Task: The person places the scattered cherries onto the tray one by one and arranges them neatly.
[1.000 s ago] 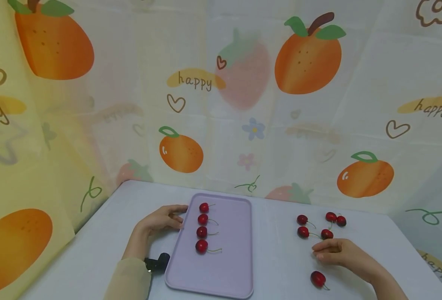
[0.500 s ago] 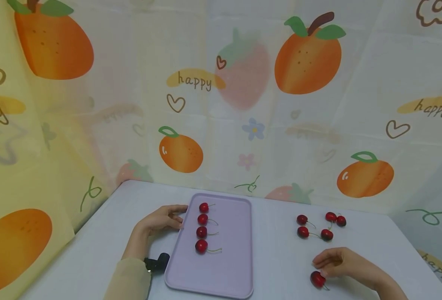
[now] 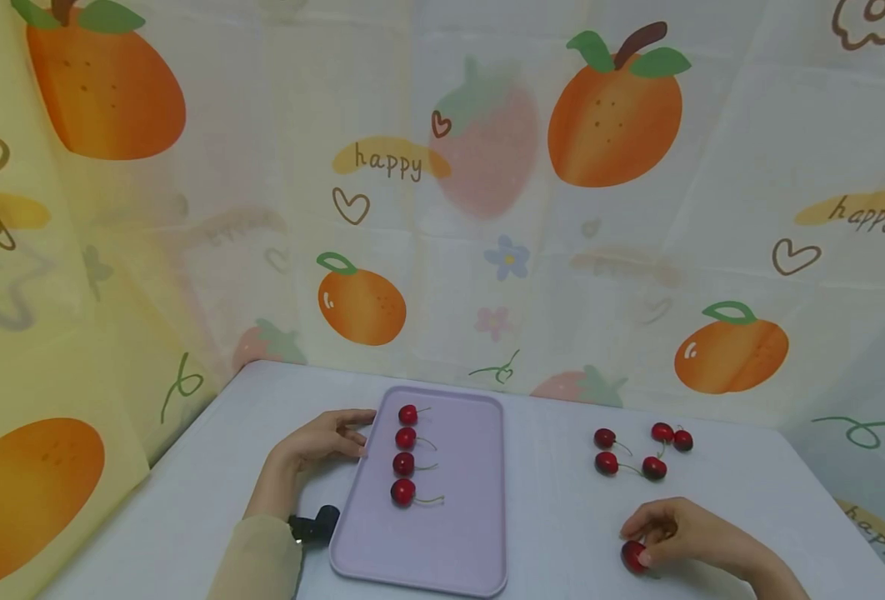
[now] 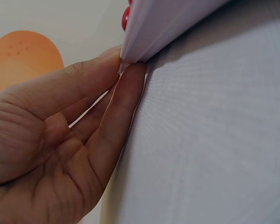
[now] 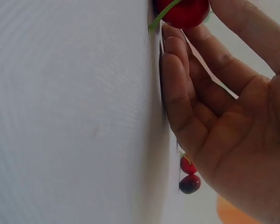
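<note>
Left hand (image 3: pixel 326 437) pinches the tray (image 3: pixel 461 537); right hand (image 3: pixel 678 530) curls round a cherry (image 3: pixel 632 557).

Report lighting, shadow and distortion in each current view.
Head: dim, soft light, yellow cast over the backdrop at left. Left wrist: dark shadow beneath the tray, faint ripples across the tabletop. Right wrist: tabletop stands upright in frame, shadow band beside the right hand, cherry cropped above.
</note>
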Demonstrator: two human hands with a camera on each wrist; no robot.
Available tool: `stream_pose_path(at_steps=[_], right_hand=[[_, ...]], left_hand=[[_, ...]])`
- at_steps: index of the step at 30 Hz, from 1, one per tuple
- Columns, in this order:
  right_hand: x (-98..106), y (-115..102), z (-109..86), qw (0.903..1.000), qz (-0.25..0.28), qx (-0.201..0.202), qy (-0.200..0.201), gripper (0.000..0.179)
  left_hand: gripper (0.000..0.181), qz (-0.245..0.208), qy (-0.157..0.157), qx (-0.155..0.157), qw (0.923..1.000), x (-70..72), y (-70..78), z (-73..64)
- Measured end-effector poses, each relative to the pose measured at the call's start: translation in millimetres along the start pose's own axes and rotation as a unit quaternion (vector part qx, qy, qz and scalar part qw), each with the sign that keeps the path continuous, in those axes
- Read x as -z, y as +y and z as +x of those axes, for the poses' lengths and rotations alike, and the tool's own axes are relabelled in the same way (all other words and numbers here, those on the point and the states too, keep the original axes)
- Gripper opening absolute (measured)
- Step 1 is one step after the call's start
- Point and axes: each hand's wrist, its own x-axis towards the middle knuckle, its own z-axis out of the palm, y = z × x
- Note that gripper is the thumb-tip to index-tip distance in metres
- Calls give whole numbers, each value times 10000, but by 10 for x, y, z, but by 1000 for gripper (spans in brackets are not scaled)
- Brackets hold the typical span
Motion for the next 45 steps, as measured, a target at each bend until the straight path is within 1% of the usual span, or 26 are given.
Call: stream_pose_path(at_steps=[9,14,20,27,34,37,42,45], right_hand=[[-15,-9,22,9994,-284,-183,86,31],[-30,-16,23,9991,-379,-150,103,31],[-47,-44,21,9987,-464,-159,165,33],[-32,-90,35,9980,-533,-163,311,32],[-16,-115,73,9983,-430,-49,385,28],[-20,-120,102,9984,-410,94,381,28],[-42,-159,148,9981,-364,245,438,28],[-60,-196,170,9981,-298,264,475,29]], left_hand=[[69,-28,-67,-20,10000,17,-15,6],[69,-13,-65,-35,10000,15,-31,7],[69,1,10,22,10000,6,-28,6],[69,16,-1,9,10000,3,-22,7],[68,77,39,32,10000,3,-23,9],[68,60,34,21,10000,7,-27,10],[68,-22,-85,-79,9999,22,-36,15],[68,-55,-154,-155,9997,30,-42,18]])
